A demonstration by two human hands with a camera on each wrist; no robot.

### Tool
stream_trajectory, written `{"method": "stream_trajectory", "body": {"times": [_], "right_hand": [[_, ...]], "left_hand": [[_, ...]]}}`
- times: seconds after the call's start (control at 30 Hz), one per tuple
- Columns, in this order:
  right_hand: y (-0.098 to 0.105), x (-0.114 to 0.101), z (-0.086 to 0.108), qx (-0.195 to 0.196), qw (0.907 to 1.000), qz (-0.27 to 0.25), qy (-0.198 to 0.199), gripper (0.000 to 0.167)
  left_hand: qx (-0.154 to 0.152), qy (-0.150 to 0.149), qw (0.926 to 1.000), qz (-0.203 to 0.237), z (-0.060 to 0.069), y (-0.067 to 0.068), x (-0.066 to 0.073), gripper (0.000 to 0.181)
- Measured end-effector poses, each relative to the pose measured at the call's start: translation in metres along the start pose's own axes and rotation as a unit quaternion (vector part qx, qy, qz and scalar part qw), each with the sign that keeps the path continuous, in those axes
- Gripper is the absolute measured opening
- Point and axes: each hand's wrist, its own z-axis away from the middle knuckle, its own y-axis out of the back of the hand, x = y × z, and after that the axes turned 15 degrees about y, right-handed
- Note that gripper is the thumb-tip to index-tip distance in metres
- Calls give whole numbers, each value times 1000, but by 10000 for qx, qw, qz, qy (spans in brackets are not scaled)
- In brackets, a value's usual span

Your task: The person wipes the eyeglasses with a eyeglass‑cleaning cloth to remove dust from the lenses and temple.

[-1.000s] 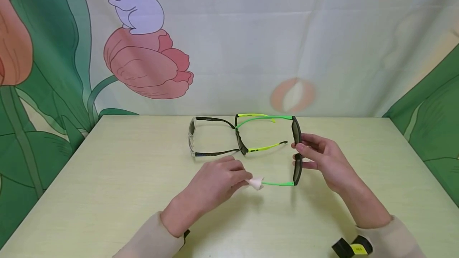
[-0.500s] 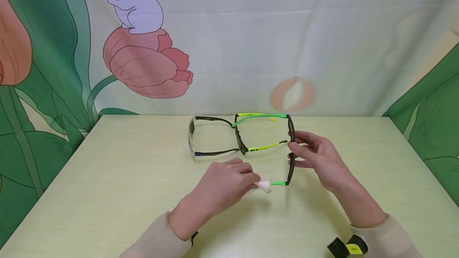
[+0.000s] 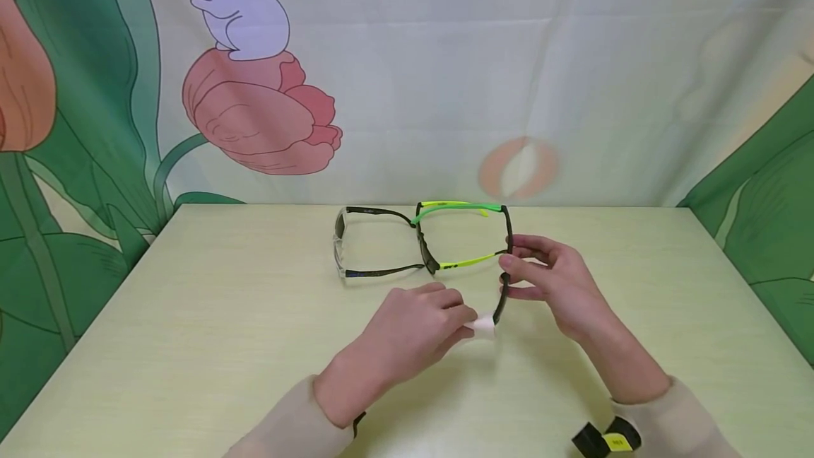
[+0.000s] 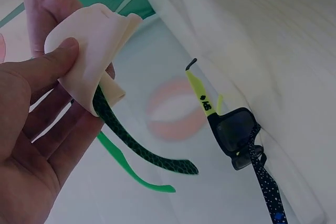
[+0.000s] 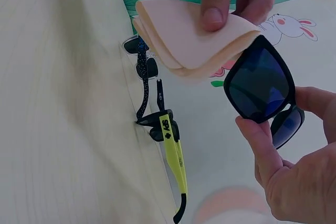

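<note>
My right hand [image 3: 553, 281] holds black-framed sunglasses [image 5: 261, 82] by the middle of the front, thumb on one side and fingers on the other. Their bright green temples [image 3: 458, 208] point left, above the table. My left hand [image 3: 420, 331] pinches a folded pale pink cloth [image 5: 191, 35] around the near temple, close to the hinge. In the left wrist view the end of that temple [image 4: 152, 156], with a dark scaly pattern on its face, sticks out of the cloth.
On the table [image 3: 191, 345] behind my hands lie sunglasses with yellow temples [image 3: 467, 261]. Left of them are clear-framed sunglasses [image 3: 338, 253] with dark temples, their tips touching or near the yellow pair. A printed curtain [image 3: 407, 90] hangs behind the table's back edge.
My left hand has slid the cloth rightward along the near green temple up to the frame corner. My right hand has shifted left a little with the sunglasses, whose front has turned slightly.
</note>
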Motion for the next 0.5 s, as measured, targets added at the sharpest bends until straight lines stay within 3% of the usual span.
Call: {"method": "stream_trajectory", "body": {"times": [0.5], "right_hand": [[3, 2, 1, 9, 9998, 148, 123, 50]], "left_hand": [[-356, 92, 9991, 211, -3, 6, 1, 13]]}}
